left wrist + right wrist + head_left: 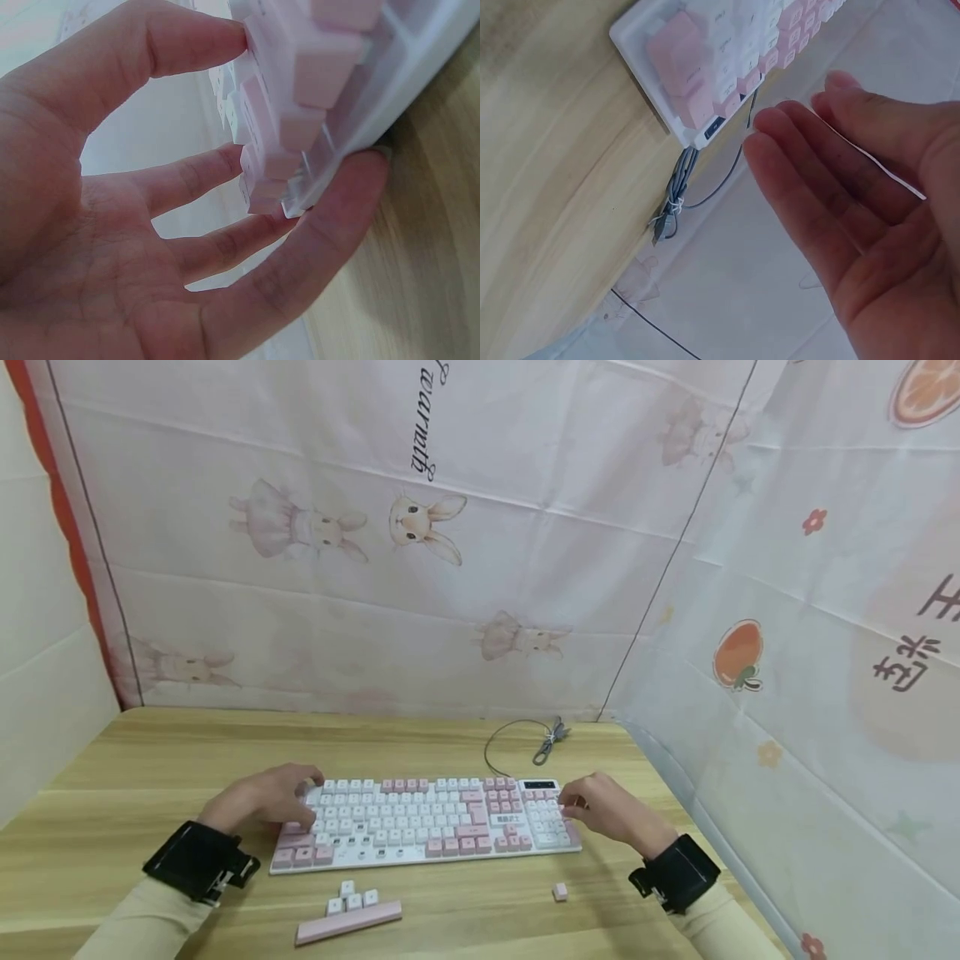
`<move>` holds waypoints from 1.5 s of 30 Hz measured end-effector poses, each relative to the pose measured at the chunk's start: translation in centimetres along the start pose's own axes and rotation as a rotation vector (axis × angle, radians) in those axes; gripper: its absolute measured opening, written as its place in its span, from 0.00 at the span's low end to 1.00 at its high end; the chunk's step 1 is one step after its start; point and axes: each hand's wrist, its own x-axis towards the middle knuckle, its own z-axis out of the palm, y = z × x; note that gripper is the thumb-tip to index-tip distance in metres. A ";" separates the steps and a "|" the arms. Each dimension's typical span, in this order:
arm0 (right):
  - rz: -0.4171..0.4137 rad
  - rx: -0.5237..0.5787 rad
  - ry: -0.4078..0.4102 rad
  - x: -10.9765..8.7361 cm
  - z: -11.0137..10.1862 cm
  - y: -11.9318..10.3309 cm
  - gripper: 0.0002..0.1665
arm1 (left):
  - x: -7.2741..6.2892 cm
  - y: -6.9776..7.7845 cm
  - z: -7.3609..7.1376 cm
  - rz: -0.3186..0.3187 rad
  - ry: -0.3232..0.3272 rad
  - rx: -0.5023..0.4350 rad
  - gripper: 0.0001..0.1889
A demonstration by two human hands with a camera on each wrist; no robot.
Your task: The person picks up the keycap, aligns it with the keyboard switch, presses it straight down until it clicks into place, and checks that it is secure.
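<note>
A white and pink keyboard (pixel 408 810) lies across the wooden table, with bare switch spots along its lower left rows. My left hand (pixel 281 795) grips its left end. In the left wrist view, the thumb (pixel 206 41) rests against the pink keys while a finger (pixel 330 217) curls at the keyboard's outer edge. Over the number keys at the right end, my right hand (pixel 606 806) hovers with loosely bent fingers. The right wrist view shows these fingers (pixel 795 199) apart from the keyboard (pixel 649 56), holding nothing.
In front of the keyboard lie a long pink spacebar keycap (pixel 348 923) and several white keycaps (pixel 354 902). A single pink keycap (pixel 560 892) sits at the front right. Behind, a bundled grey cable (pixel 551 742) lies near the curtain (pixel 420 668).
</note>
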 end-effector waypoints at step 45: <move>0.029 0.239 -0.256 -3.7 3.3 -3.7 0.06 | 0.0 0.1 0.3 -0.038 0.013 -0.017 0.35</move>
